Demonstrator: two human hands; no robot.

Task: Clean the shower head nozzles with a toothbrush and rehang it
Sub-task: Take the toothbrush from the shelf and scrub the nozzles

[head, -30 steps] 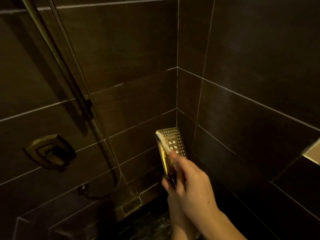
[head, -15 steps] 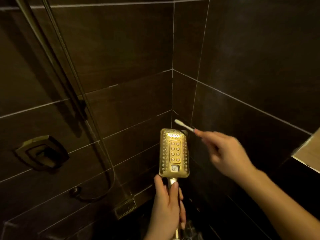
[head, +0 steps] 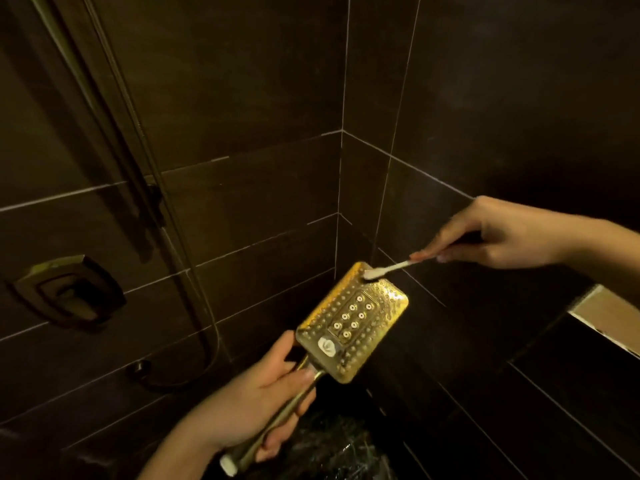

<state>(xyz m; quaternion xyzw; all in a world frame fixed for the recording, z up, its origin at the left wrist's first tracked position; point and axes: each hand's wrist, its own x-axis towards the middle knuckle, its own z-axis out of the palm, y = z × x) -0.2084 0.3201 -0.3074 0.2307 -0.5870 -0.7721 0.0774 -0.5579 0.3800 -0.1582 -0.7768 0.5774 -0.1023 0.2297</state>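
Head view: brush on shower head

Lower centre of frame: my left hand [head: 256, 393] wrapped tight around the handle of the shower head [head: 353, 320], nozzle face up, tilted toward upper right. My right hand [head: 498, 237], at right, pinches the toothbrush [head: 386, 270]; its bristles touch the head's top edge. Hose [head: 138, 140] hangs upper left.

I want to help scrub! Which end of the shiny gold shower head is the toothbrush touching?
The far top end: the white toothbrush bristles rest on the rectangular gold shower head edge farthest from its handle, opposite the white round button.
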